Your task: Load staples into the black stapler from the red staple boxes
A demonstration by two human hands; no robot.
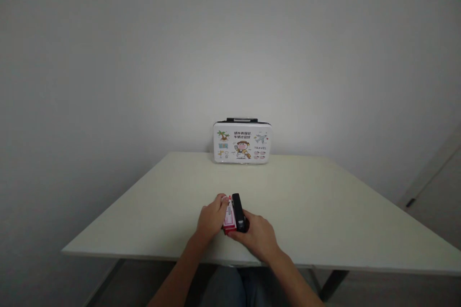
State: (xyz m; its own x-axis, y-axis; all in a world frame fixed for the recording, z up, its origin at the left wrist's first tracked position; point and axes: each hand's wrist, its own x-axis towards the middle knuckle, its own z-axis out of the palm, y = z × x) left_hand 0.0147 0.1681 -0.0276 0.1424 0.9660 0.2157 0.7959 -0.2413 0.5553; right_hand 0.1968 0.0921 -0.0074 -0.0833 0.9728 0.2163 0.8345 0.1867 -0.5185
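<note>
At the near edge of the pale table [324,192], just in front of the person's lap, both hands meet around two small things held side by side. The left hand [211,218] is curled around a pink and white box [229,216], its fingers wrapped over the far end and its thumb on the near side. The right hand [257,235] grips a black case [238,212], slim and dark, which stands on its edge and touches the box along its length. What the black case actually is I cannot tell from here; it is too small and partly covered by fingers.

Both hands are closed on their things, neither is loose. The pair sits low, at or just above the tabletop, well apart from the little white suitcase [242,142] with cartoon pictures that stands upright at the far edge against the wall.

To my eye the work in hand is a matter of parting or joining these two pieces, and it would go best kept down near the table, so a slip costs nothing. The left hand would do well to hold the box steady by its sides rather than squeezing its face, which looks like thin card and may crush. The right hand should keep the black case square to the box, moving it along its length and not twisting. The edge of the table is close, so anything let go should be set further in.
</note>
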